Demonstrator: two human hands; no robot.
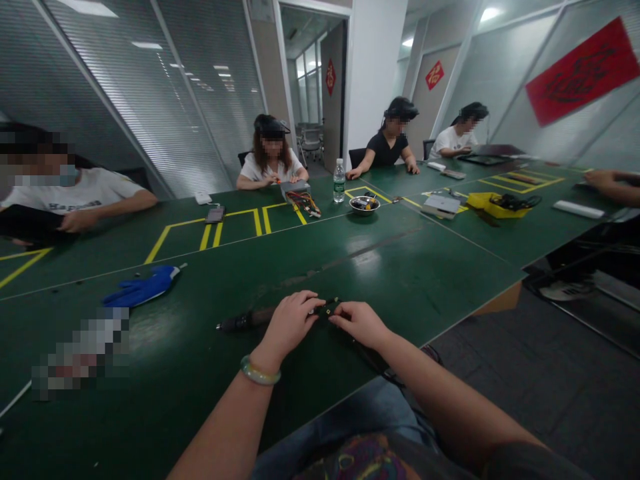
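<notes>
My left hand, with a jade-coloured bangle at the wrist, has its fingers bent together at a small dark piece over the table. From the other side my right hand pinches at the same piece, thumb and fingertips close together. What kind of piece it is I cannot make out; a small pale square shows on it. Lying behind and partly covered by my left hand is a dark pen-shaped tool, apparently an electric screwdriver, its metal tip pointing left. A black cable passes beneath my right forearm.
On the green table lie a blue glove, a metal bowl of small parts and a water bottle. A yellow tray holds black cables. Several co-workers sit around; one handles a grey box with wires.
</notes>
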